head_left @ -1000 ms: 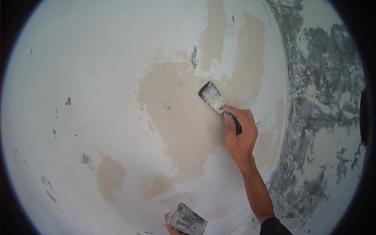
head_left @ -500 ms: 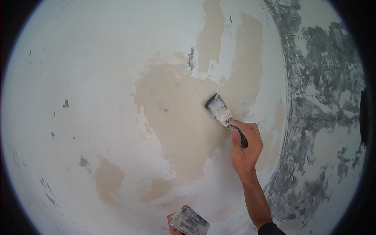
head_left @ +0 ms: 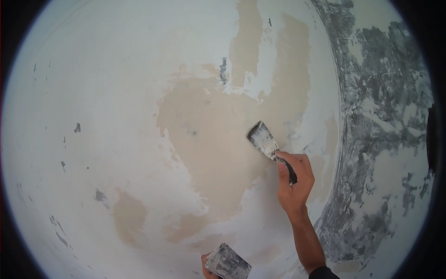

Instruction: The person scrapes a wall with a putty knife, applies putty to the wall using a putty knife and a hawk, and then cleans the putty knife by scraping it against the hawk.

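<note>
The right hand (head_left: 293, 183) is closed around the dark handle of a putty knife (head_left: 265, 142), with the thumb laid along the handle, and the blade rests with its edge on the wall (head_left: 107, 83), on the beige patch (head_left: 218, 139) in the middle of the view. The left hand (head_left: 206, 266) shows only at the bottom edge; its fingers are wrapped under a second, wider scraper (head_left: 227, 264) smeared with grey-white filler, held away from the wall. I think the main risk here is the angle of the blade: if it stands too steep against the surface, a corner can dig in and leave a groove or a ridge in the fresh white filler (head_left: 253, 83) just above. The blade carries only a thin white film, so a dry pass may drag and tear the soft layer instead of smoothing it. The wide scraper is held low and out of the main view, so filler could slide off it without being noticed. The wall is mostly white and smooth, with small dark chips on the left. On the right stands a rougher grey area (head_left: 385, 116), mottled and not yet covered. Nothing more of the room can be seen.
</note>
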Motion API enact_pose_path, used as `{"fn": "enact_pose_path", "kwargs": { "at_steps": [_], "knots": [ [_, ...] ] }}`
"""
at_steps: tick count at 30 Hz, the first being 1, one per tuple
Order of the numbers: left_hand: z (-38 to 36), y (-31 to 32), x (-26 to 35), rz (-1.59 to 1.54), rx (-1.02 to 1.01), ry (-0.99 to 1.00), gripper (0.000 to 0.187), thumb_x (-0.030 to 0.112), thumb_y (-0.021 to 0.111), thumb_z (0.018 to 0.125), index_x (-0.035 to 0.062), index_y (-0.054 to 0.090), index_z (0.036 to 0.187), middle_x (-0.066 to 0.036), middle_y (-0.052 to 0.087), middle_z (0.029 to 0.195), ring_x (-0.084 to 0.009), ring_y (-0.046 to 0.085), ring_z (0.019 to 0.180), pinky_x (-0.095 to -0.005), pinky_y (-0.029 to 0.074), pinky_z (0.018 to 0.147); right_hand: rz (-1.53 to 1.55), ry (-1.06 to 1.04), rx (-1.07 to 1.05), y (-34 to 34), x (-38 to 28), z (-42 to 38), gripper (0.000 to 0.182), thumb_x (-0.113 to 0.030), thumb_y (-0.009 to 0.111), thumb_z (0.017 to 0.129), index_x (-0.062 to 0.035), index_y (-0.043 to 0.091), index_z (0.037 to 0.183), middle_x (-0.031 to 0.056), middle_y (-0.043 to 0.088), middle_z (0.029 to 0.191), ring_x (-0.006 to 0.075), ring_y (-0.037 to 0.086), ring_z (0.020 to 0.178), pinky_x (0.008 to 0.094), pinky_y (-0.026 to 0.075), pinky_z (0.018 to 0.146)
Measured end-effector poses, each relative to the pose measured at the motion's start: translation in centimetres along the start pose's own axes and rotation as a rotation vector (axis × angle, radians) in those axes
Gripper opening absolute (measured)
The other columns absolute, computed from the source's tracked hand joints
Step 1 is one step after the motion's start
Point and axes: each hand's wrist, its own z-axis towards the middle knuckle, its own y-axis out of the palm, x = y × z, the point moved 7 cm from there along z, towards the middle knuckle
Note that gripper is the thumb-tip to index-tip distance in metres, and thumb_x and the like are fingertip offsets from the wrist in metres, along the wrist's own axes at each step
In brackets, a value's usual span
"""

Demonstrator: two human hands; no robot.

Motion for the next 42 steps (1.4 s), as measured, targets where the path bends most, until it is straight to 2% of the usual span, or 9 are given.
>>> {"fn": "enact_pose_path", "kwargs": {
  "at_steps": [3,7,9,18,22,28,31,33,42],
  "knots": [
    [0.5,-0.6,-0.2,0.196,-0.088,0.202,0.035,0.023,0.047,0.099,0.0046,0.053,0.128,-0.011,0.065,0.115,-0.0258,0.067,0.102,-0.0412,0.058,0.087,0.047,-0.023,0.066,-1.2,-0.5,-0.1,0.019,-0.008,0.068,0.092,-0.0048,0.073,0.11,0.0066,0.059,0.089,0.009,0.05,0.061,0.0243,0.038,0.049],
    [0.3,-0.6,-1.2,0.129,-0.055,0.078,0.037,0.025,0.047,0.101,0.0049,0.052,0.131,-0.012,0.065,0.119,-0.0268,0.067,0.106,-0.0421,0.057,0.089,0.06,0.0,0.015,0.8,-2.0,3.0,0.019,-0.008,0.069,0.091,-0.008,0.073,0.11,0.0041,0.059,0.089,0.0093,0.05,0.06,0.0252,0.039,0.048],
    [0.3,-0.9,-2.5,-0.2,-0.016,-0.104,0.039,0.026,0.046,0.102,0.0055,0.049,0.135,-0.013,0.063,0.124,-0.0285,0.066,0.109,-0.0433,0.057,0.091,0.057,-0.012,0.004,2.3,-2.3,4.3,0.019,-0.007,0.069,0.091,-0.0091,0.074,0.11,0.0034,0.059,0.089,0.0097,0.049,0.059,0.0254,0.039,0.048],
    [0.0,-1.6,-1.6,0.242,-0.028,0.055,0.042,0.03,0.043,0.104,0.0067,0.045,0.139,-0.014,0.061,0.129,-0.0304,0.065,0.111,-0.0459,0.057,0.092,-0.04,0.033,-0.041,-0.7,0.3,-0.3,0.02,-0.008,0.068,0.091,-0.0097,0.074,0.11,0.0032,0.059,0.089,0.0087,0.048,0.055,0.0248,0.038,0.047],
    [0.4,-2.5,-2.9,0.105,0.011,-0.044,0.042,0.031,0.043,0.105,0.0077,0.045,0.14,-0.014,0.06,0.13,-0.0305,0.065,0.112,-0.0463,0.057,0.093,0.035,0.015,0.017,-1.4,-0.3,0.1,0.02,-0.008,0.069,0.091,-0.0097,0.074,0.11,0.0039,0.059,0.092,0.0082,0.048,0.056,0.0247,0.037,0.046],
    [-0.5,-1.4,-2.6,0.169,-0.008,0.041,0.043,0.033,0.044,0.104,0.0096,0.045,0.141,-0.014,0.06,0.131,-0.0299,0.064,0.113,-0.046,0.056,0.093,0.043,-0.002,-0.02,1.7,-1.0,2.1,0.021,-0.008,0.07,0.09,-0.0115,0.073,0.11,0.0049,0.059,0.093,0.0116,0.05,0.057,0.0257,0.04,0.048],
    [-0.9,-2.2,-2.8,-0.036,0.138,-0.07,0.044,0.033,0.044,0.104,0.0093,0.046,0.141,-0.013,0.059,0.131,-0.0298,0.064,0.113,-0.0454,0.056,0.093,0.021,0.03,-0.042,0.9,0.0,0.2,0.021,-0.008,0.07,0.09,-0.0106,0.074,0.11,0.0054,0.059,0.093,0.011,0.051,0.058,0.0256,0.042,0.049],
    [-1.1,-1.1,-2.0,0.077,0.014,0.0,0.045,0.034,0.045,0.104,0.0086,0.045,0.141,-0.013,0.06,0.13,-0.0299,0.064,0.112,-0.0452,0.057,0.092,0.012,0.083,-0.052,-0.3,0.9,-1.5,0.02,-0.007,0.069,0.091,-0.0091,0.074,0.11,0.006,0.059,0.092,0.0105,0.053,0.06,0.0253,0.043,0.051],
    [-0.9,-1.7,-2.6,0.173,-0.03,0.086,0.039,0.03,0.046,0.103,0.0049,0.051,0.132,-0.013,0.063,0.122,-0.0285,0.067,0.105,-0.0441,0.058,0.087,0.155,0.006,0.0,1.6,-2.1,2.1,0.02,-0.007,0.069,0.09,-0.0104,0.074,0.109,0.0041,0.059,0.091,0.0108,0.051,0.057,0.0254,0.041,0.049]
  ]
}}
